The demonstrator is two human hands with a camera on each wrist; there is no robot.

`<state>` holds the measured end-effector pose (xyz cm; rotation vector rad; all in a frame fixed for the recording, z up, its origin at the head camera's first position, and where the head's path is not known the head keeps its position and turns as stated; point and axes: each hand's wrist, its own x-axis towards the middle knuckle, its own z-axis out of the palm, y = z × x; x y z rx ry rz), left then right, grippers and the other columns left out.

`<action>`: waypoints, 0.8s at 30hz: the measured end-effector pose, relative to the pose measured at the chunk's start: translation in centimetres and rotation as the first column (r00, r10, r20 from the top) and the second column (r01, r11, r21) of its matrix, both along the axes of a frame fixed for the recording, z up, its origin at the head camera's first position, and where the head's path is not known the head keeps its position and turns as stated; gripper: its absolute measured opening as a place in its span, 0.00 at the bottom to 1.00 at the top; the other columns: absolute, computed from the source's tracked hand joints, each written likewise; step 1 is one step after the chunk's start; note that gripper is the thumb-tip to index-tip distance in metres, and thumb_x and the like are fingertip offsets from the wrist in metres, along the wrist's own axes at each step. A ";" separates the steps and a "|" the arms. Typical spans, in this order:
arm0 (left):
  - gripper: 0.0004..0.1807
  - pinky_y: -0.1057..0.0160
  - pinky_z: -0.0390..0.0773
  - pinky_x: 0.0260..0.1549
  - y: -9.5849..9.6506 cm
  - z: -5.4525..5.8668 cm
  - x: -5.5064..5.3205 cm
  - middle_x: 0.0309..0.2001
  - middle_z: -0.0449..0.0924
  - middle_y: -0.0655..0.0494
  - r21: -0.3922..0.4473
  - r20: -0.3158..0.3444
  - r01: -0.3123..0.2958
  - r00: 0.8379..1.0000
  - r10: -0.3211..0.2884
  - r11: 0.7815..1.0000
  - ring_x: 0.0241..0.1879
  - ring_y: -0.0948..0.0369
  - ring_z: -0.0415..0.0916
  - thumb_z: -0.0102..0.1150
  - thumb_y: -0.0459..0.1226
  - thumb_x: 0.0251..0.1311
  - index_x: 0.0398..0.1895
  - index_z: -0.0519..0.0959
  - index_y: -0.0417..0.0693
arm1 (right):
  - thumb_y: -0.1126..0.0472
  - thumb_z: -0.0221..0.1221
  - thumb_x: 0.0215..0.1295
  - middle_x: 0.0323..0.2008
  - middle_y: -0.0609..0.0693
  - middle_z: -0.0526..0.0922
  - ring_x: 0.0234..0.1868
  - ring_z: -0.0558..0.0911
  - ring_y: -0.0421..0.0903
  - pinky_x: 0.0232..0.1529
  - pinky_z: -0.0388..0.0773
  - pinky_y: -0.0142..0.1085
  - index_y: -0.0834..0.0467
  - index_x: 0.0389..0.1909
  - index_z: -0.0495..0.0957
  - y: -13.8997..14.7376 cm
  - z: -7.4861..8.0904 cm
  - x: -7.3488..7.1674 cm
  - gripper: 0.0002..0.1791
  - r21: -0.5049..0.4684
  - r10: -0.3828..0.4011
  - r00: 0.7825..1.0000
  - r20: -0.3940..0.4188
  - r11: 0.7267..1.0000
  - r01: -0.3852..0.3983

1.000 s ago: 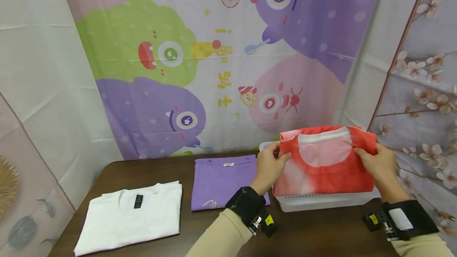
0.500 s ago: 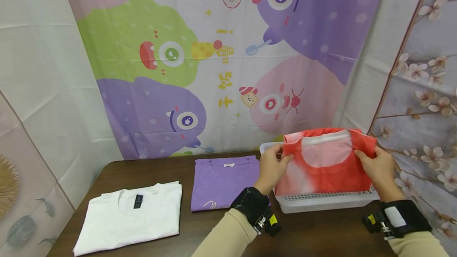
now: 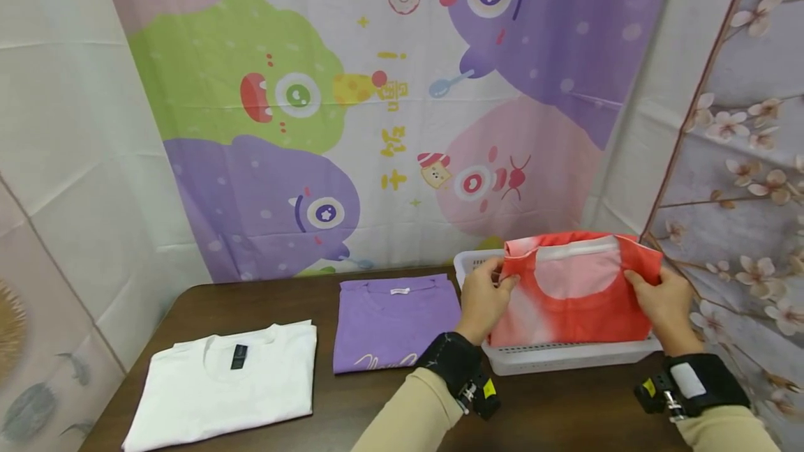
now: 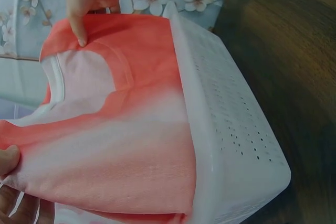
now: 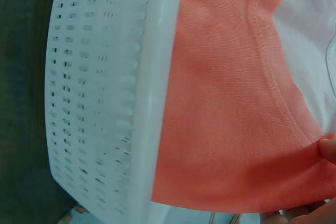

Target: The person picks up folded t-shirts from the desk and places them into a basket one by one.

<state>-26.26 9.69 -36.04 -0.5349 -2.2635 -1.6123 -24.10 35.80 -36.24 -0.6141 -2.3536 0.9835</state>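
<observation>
A folded T-shirt (image 3: 590,312), red fading to pale pink with a white inner neckband, is held up by both hands over a white perforated plastic basket (image 3: 574,360). My left hand (image 3: 486,298) pinches its left shoulder, thumb in front and fingers behind. At the opposite shoulder my right hand (image 3: 664,304) pinches the cloth the same way. The shirt's lower edge sits just inside the basket's near rim in the head view. In the left wrist view the basket wall (image 4: 236,124) runs along the shirt's lower edge; the right wrist view shows the red cloth (image 5: 220,103) against the rim.
Left of the basket a folded purple T-shirt (image 3: 396,323) lies on the dark wooden table (image 3: 339,424). Farther left is a folded white T-shirt (image 3: 232,386). A cartoon-printed curtain (image 3: 389,229) hangs behind the table, and a floral curtain (image 3: 735,194) hangs on the right.
Both hands have lowered the red T-shirt slightly toward the basket, and its top edge sits lower. The left hand has shifted a little to the right. The other shirts stay put.
</observation>
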 end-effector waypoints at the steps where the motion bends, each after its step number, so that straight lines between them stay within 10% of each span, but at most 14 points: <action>1: 0.07 0.78 0.71 0.29 0.1 -0.1 0.0 0.34 0.86 0.49 -0.006 -0.004 -0.002 1.000 0.002 1.000 0.33 0.62 0.81 0.63 0.33 0.57 0.39 0.83 0.43 | 0.58 0.56 0.66 0.49 0.77 0.76 0.39 0.75 0.63 0.24 0.62 0.25 0.76 0.48 0.74 0.1 -0.1 0.0 0.23 0.006 0.001 1.000 -0.001 1.000 -0.001; 24: 0.06 0.75 0.72 0.28 0.7 -4.5 0.5 0.33 0.86 0.46 -0.051 0.119 0.025 0.993 -0.019 0.998 0.31 0.62 0.80 0.63 0.31 0.56 0.37 0.82 0.38 | 0.60 0.57 0.62 0.46 0.80 0.75 0.41 0.74 0.72 0.42 0.69 0.57 0.78 0.45 0.73 1.3 -3.2 0.0 0.22 0.113 -0.011 0.999 0.030 0.994 0.008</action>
